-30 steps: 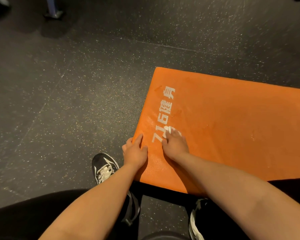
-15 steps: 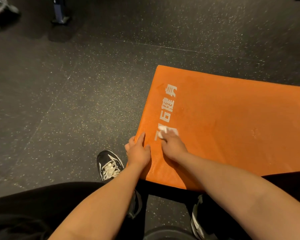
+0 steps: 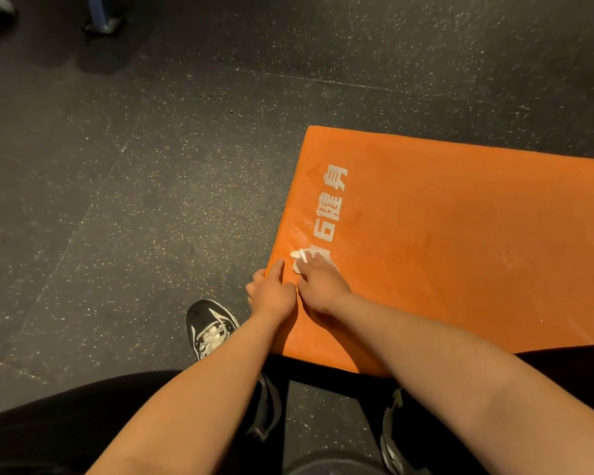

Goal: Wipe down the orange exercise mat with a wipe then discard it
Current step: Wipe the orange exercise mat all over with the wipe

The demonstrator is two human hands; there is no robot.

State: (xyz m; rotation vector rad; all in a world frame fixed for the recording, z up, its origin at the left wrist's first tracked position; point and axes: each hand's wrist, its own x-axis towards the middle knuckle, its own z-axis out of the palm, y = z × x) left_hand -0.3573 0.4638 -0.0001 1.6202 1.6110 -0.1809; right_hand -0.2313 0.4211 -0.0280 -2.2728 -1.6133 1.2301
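Note:
The orange exercise mat (image 3: 460, 234) lies flat on the dark floor and carries white printed lettering along its left end. My right hand (image 3: 323, 284) presses a small white wipe (image 3: 300, 258) onto the mat over the lower lettering, close to the left edge; most of the wipe is hidden under the fingers. My left hand (image 3: 271, 293) rests on the mat's left edge with its thumb on top and its fingers curled round the side. The two hands almost touch.
Speckled black rubber floor (image 3: 134, 200) surrounds the mat. My black-and-white sneakers (image 3: 211, 329) and dark trousers sit below the mat's near edge. A blue metal equipment leg (image 3: 103, 18) stands at the far upper left.
My right hand has slid the wipe leftward over the lower lettering toward the mat's left edge, closing on my left hand. The left hand stays on the edge.

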